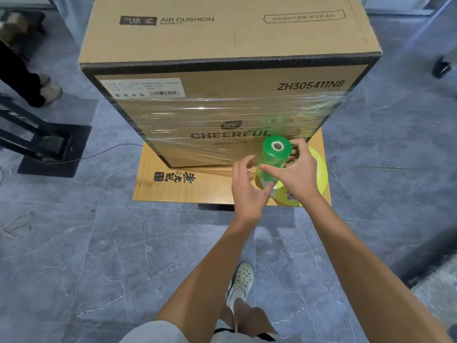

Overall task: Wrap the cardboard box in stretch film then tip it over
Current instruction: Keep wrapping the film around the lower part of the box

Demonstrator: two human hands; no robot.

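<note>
the right hand (296, 174) grips the green stretch film roll (272, 158) beside the partly wrapped cardboard box (222, 45). the left hand (247, 191) cups the roll's lower end, fingers (247, 161) half-curled; i cannot tell whether it holds.

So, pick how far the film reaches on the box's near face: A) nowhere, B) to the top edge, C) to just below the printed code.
C: the stretch film stops just under the code ZH305411N8 on the cardboard box, so the code is uncovered.

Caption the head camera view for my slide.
Left hand and right hand hold green film roll beside partly wrapped cardboard box.
</note>
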